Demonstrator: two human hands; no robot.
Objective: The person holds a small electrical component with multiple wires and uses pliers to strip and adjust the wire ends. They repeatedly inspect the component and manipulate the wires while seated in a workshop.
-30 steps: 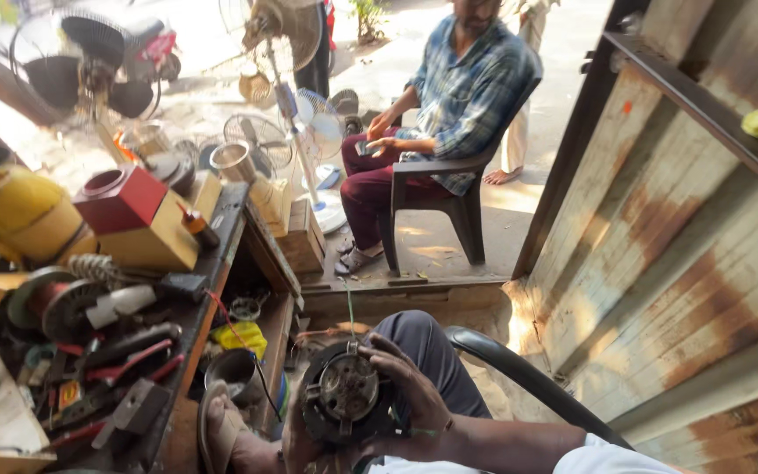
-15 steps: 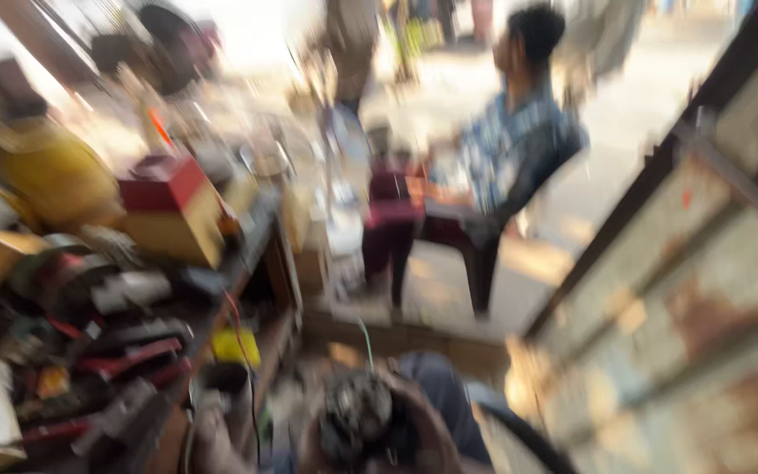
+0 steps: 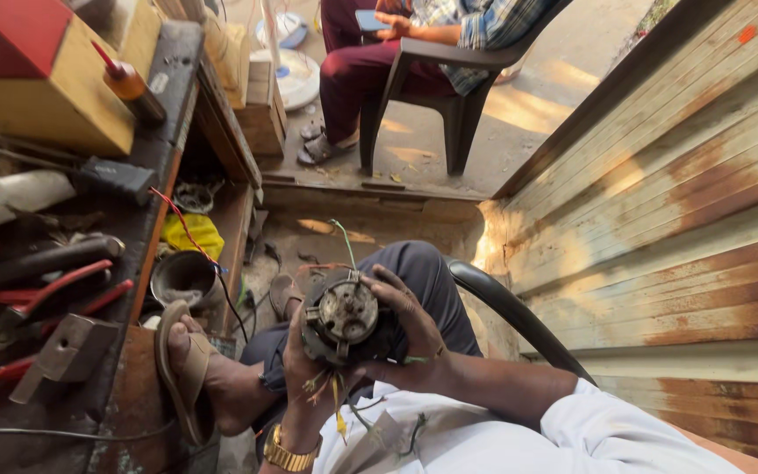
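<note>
Both hands are cupping a round, grimy electric motor [image 3: 344, 318] with loose wires over the lap, the left hand [image 3: 302, 355] gripping its lower left, the right hand [image 3: 412, 326] wrapping its right side, beside a tool-cluttered bench [image 3: 138, 386].

We can't see the rear of the motor [image 3: 344, 318]: left hand [image 3: 302, 369] and right hand [image 3: 405, 326] cover its sides. Wire ends below it too small to tell. Seated person [image 3: 432, 35] cut off by top edge, head out of frame. Red-and-yellow box [image 3: 41, 79] cropped top-left. Pliers [image 3: 24, 303] run off left edge. Shelf contents under bench in shadow, unclear.
</note>
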